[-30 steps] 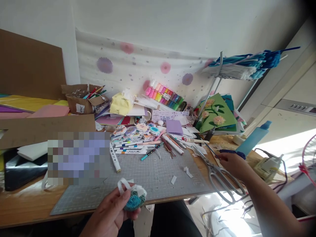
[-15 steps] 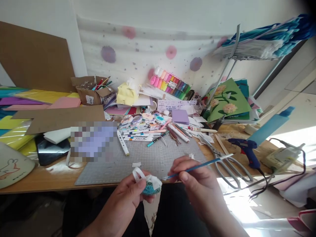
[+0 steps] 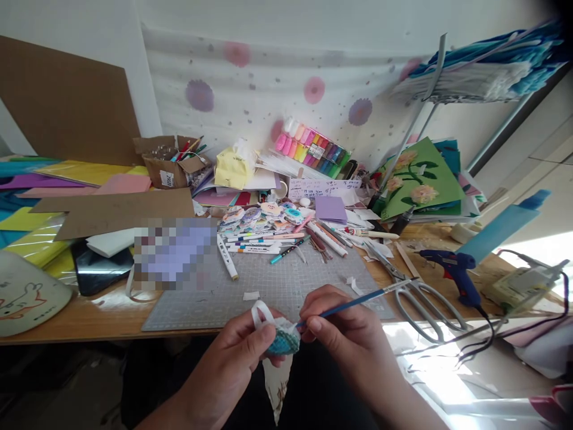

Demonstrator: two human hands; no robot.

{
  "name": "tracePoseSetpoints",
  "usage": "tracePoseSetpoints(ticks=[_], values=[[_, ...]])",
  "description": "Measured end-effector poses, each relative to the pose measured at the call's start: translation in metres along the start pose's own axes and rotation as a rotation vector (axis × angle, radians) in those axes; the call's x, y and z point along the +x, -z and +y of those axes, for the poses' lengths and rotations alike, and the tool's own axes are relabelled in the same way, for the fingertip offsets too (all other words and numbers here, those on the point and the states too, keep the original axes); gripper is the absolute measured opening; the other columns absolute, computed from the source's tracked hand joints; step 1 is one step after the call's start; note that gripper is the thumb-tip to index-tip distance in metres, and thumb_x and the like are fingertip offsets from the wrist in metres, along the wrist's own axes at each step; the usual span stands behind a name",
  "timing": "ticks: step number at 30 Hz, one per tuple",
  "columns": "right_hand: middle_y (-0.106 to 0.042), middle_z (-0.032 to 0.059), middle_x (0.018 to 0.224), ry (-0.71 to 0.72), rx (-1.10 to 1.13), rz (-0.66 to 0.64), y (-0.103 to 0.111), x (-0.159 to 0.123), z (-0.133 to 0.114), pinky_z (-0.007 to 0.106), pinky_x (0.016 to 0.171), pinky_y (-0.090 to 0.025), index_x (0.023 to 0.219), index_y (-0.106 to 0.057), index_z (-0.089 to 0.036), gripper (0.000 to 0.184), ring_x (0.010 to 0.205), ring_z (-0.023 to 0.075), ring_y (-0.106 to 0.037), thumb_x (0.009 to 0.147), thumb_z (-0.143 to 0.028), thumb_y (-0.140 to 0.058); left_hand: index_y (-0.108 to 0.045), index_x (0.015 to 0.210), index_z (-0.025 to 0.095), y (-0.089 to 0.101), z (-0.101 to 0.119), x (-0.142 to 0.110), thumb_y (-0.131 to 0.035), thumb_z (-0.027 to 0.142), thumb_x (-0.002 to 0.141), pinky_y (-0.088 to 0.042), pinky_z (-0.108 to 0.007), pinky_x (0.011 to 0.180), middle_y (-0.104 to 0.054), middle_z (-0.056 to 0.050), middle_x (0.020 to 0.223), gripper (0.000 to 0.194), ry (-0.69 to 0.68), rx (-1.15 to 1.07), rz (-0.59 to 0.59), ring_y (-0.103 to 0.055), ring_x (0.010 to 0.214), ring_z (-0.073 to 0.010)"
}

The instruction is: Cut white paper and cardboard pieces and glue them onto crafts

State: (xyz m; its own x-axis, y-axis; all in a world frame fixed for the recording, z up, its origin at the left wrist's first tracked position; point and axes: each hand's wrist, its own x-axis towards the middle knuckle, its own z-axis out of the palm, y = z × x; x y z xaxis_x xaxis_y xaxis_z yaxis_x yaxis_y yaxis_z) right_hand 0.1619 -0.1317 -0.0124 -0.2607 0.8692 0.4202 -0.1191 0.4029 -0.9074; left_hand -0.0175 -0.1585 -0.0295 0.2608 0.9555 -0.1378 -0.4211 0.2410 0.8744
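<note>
My left hand (image 3: 239, 349) is closed around a small teal woven ball with white paper strips (image 3: 281, 337), held just below the table's front edge. My right hand (image 3: 342, 325) pinches a thin blue-handled paintbrush (image 3: 358, 300) like a pen, its tip touching the ball's right side. The brush handle points up and right toward the big grey scissors (image 3: 421, 298). Both hands hover over my lap in front of the grey cutting mat (image 3: 268, 286).
Markers and pens (image 3: 264, 245) and round stickers lie at the mat's back. A blue glue gun (image 3: 454, 269) with its cord lies at right beside the scissors. Cardboard sheets (image 3: 111, 209), coloured paper, a clay set (image 3: 313, 152) and a green flower card (image 3: 418, 179) crowd the wooden table.
My right hand came back from the right side of the table with the paintbrush and brought its tip onto the ball. My left hand raised the ball slightly.
</note>
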Motion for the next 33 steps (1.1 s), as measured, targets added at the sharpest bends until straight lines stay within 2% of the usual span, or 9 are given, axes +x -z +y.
tracePoseSetpoints(ticks=[4,7,12,17,22,27,31,33], values=[[-0.058,0.0005,0.079,-0.092,0.099,-0.022,-0.003,0.000,0.010,0.024,0.060,-0.048,0.080,-0.067,-0.019,0.008,0.065,0.0119,-0.059,0.087,-0.022,-0.063,-0.074,0.088,0.021,0.001,-0.003,0.001,-0.066,0.038,0.082,-0.045,-0.027,0.066,-0.067,-0.004,0.083,0.019,0.037,-0.053,0.055,-0.055,0.078,-0.0161],[-0.057,-0.0007,0.080,-0.180,0.269,0.008,-0.006,-0.003,0.018,0.022,0.060,-0.048,0.081,-0.067,-0.020,0.008,0.063,0.0096,-0.059,0.087,-0.025,-0.064,-0.073,0.088,0.021,0.004,-0.004,0.001,-0.067,0.041,0.080,-0.044,-0.027,0.064,-0.067,-0.004,0.081,0.023,0.047,-0.068,0.031,-0.055,0.075,-0.0155],[-0.058,-0.0013,0.081,-0.211,0.409,0.057,-0.008,-0.006,0.022,0.021,0.061,-0.049,0.083,-0.068,-0.021,0.006,0.064,0.0088,-0.060,0.087,-0.024,-0.066,-0.073,0.089,0.020,0.002,0.001,0.001,-0.076,0.034,0.072,-0.042,-0.025,0.064,-0.069,-0.002,0.080,0.022,0.021,0.064,0.007,-0.055,0.072,-0.0137],[-0.055,0.0000,0.086,-0.119,0.388,0.085,-0.010,-0.010,0.020,0.024,0.064,-0.050,0.086,-0.068,-0.022,0.009,0.070,0.0107,-0.059,0.090,-0.023,-0.061,-0.074,0.088,0.019,-0.004,0.004,0.003,-0.074,0.031,0.073,-0.043,-0.029,0.082,-0.073,-0.003,0.084,0.019,0.010,0.067,0.019,-0.061,0.086,-0.0188],[-0.058,0.0010,0.088,-0.032,0.323,0.105,-0.011,-0.017,0.019,0.028,0.068,-0.051,0.092,-0.067,-0.024,0.011,0.073,0.0134,-0.060,0.092,-0.022,-0.057,-0.074,0.085,0.019,-0.002,0.001,0.002,-0.077,0.032,0.069,-0.044,-0.028,0.077,-0.073,-0.003,0.079,0.021,0.057,-0.017,0.113,-0.060,0.078,-0.0171],[-0.063,0.0020,0.090,-0.100,0.393,0.176,-0.005,-0.015,0.016,0.031,0.067,-0.050,0.088,-0.065,-0.025,0.012,0.079,0.0188,-0.065,0.093,-0.029,-0.055,-0.073,0.079,0.019,-0.003,0.002,0.001,-0.082,0.032,0.061,-0.044,-0.026,0.070,-0.070,-0.001,0.072,0.024,0.095,-0.084,0.212,-0.059,0.072,-0.0153],[-0.064,0.0017,0.076,-0.196,0.301,0.187,-0.002,-0.011,0.015,0.032,0.074,-0.046,0.091,-0.065,-0.023,0.012,0.078,0.0186,-0.059,0.091,-0.032,-0.057,-0.073,0.081,0.019,-0.004,0.002,0.001,-0.081,0.034,0.063,-0.044,-0.026,0.072,-0.067,-0.001,0.073,0.024,0.017,0.052,0.224,-0.056,0.074,-0.0152],[-0.059,-0.0004,0.070,-0.261,0.230,0.134,-0.003,-0.010,0.014,0.029,0.070,-0.043,0.094,-0.065,-0.021,0.015,0.071,0.0159,-0.054,0.088,-0.035,-0.059,-0.073,0.081,0.019,-0.004,0.002,0.001,-0.080,0.035,0.064,-0.043,-0.026,0.073,-0.067,-0.001,0.075,0.024,-0.014,0.130,0.230,-0.055,0.076,-0.0157]])
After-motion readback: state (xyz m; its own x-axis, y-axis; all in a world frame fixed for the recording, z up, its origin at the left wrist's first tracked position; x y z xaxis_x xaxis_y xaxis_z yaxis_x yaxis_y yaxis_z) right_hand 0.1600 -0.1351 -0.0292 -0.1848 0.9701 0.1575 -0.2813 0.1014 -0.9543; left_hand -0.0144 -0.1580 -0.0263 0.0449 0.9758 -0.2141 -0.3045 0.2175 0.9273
